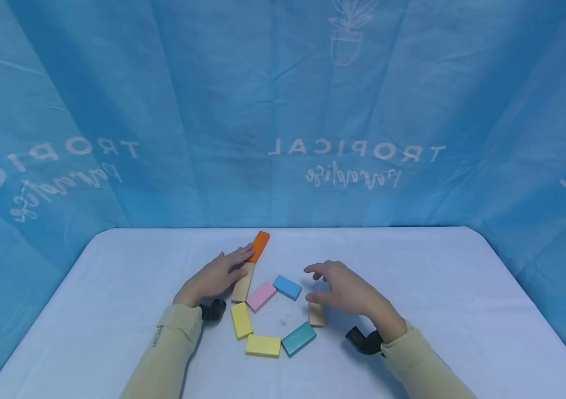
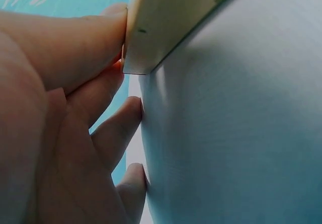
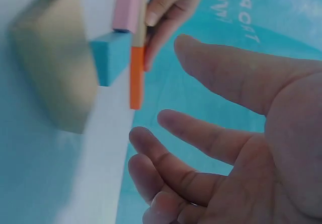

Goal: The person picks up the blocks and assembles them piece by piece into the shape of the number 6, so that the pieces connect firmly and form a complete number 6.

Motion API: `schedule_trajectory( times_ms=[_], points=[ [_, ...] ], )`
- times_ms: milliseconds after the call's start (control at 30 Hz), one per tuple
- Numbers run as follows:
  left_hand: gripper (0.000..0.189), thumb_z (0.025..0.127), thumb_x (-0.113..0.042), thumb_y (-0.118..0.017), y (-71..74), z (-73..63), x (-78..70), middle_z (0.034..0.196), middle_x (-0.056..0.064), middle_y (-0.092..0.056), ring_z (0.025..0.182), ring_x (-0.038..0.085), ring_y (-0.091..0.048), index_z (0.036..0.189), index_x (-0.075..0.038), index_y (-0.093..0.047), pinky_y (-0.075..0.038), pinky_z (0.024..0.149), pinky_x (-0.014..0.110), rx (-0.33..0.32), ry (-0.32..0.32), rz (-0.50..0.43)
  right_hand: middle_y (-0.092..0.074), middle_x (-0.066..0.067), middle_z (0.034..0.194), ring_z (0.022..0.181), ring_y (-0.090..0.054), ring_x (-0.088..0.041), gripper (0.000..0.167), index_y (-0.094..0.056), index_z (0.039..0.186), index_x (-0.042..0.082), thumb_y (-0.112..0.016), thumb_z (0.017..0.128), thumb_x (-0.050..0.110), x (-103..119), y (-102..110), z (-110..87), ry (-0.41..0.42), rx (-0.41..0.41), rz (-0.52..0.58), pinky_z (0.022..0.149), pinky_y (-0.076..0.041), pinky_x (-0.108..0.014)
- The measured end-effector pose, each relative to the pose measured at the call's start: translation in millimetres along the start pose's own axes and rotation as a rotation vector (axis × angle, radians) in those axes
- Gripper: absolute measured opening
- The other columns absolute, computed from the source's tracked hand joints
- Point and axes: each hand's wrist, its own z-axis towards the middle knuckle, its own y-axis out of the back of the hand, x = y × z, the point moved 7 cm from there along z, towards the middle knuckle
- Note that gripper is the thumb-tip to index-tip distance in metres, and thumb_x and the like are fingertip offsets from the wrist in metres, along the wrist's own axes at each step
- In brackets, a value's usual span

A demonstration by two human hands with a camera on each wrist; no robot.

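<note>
My left hand [image 1: 215, 275] lies over the upper left of a curving row of blocks, its fingertips at the orange block [image 1: 261, 244] and its thumb at the long plain wooden block [image 1: 242, 286]. In the left wrist view the thumb touches a wooden block [image 2: 171, 17], with the other fingers fairly straight below. My right hand [image 1: 346, 288] hovers, fingers loosely spread and holding nothing, by another plain wooden block [image 1: 316, 315], whose far part it hides. In the right wrist view this block [image 3: 55, 63] stands apart from the fingers.
Between the hands lie a pink block [image 1: 261, 296] and a blue block [image 1: 287, 287], corner to corner. Nearer are two yellow blocks [image 1: 241, 320] and a teal block [image 1: 298, 338]. The white table [image 1: 412, 266] backs onto a blue printed curtain [image 1: 223, 111].
</note>
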Motion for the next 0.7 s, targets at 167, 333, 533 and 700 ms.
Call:
schedule_trajectory(
  times_ms=[167, 333, 533, 700],
  points=[
    [0.056, 0.105, -0.023, -0.054, 0.1, 0.4, -1.5, 0.165, 0.006, -0.026, 0.151, 0.030, -0.022, 0.157, -0.012, -0.036, -0.010, 0.123, 0.054, -0.003, -0.013, 0.007, -0.064, -0.006, 0.119, 0.111, -0.056, -0.023, 0.056, -0.059, 0.139, 0.009, -0.077, 0.090, 0.028, -10, -7, -10.3, 0.038, 0.017, -0.050, 0.091, -0.052, -0.044],
    [0.056, 0.105, -0.023, -0.054, -1.2, 0.6, -1.5, 0.165, 0.006, -0.025, 0.151, 0.030, -0.022, 0.157, -0.012, -0.035, -0.010, 0.123, 0.054, -0.007, -0.016, 0.003, -0.064, -0.005, 0.116, 0.111, -0.056, -0.023, 0.060, -0.059, 0.138, 0.005, -0.080, 0.087, 0.029, -18, -10, -17.4, 0.058, 0.016, -0.060, 0.096, -0.050, -0.046],
    [0.056, 0.105, -0.022, -0.053, 0.3, 0.6, -4.2, 0.165, 0.007, -0.026, 0.151, 0.031, -0.023, 0.157, -0.011, -0.036, -0.010, 0.123, 0.055, -0.009, -0.030, 0.011, -0.062, -0.005, 0.118, 0.115, -0.054, -0.024, 0.072, -0.057, 0.139, 0.004, -0.087, 0.079, 0.029, -20, -14, -21.6, 0.050, 0.040, -0.038, 0.102, -0.047, -0.049],
    [0.056, 0.106, -0.023, -0.053, 1.8, 0.8, -5.4, 0.165, 0.007, -0.025, 0.151, 0.031, -0.022, 0.157, -0.011, -0.035, -0.009, 0.123, 0.054, -0.005, -0.026, 0.014, -0.061, -0.003, 0.118, 0.116, -0.053, -0.023, 0.075, -0.057, 0.140, 0.006, -0.089, 0.076, 0.029, -19, -16, -21.7, 0.020, 0.055, -0.053, 0.103, -0.047, -0.048]
  ],
)
